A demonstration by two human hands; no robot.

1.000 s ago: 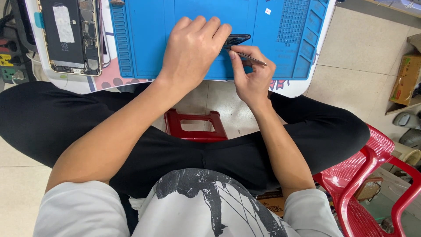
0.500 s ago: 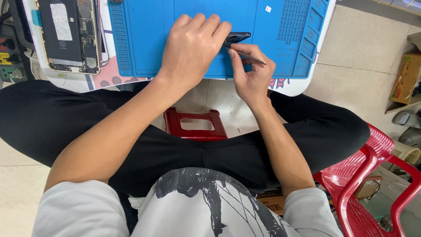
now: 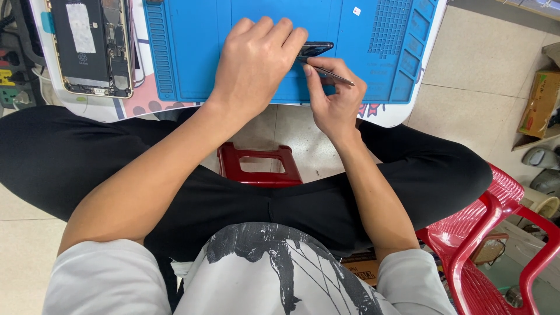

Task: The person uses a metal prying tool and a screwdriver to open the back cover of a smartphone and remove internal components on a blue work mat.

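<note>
Here, near the top centre of the frame, the left hand (image 3: 254,61) lies flat over a small dark part (image 3: 315,48) on the blue mat (image 3: 192,52), pinning it steady. The right hand (image 3: 335,96), just beside it, pinches thin tweezers (image 3: 329,74) aimed at that part. An opened phone (image 3: 93,46) sits upper left, set aside.

White table (image 3: 402,114) — blue mat (image 3: 198,52), opened phone (image 3: 93,46)

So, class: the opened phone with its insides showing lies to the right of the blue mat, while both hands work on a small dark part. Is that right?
Not quite. In the head view the opened phone lies left of the blue mat, not right. The left hand and right hand do work on the small dark part.
</note>
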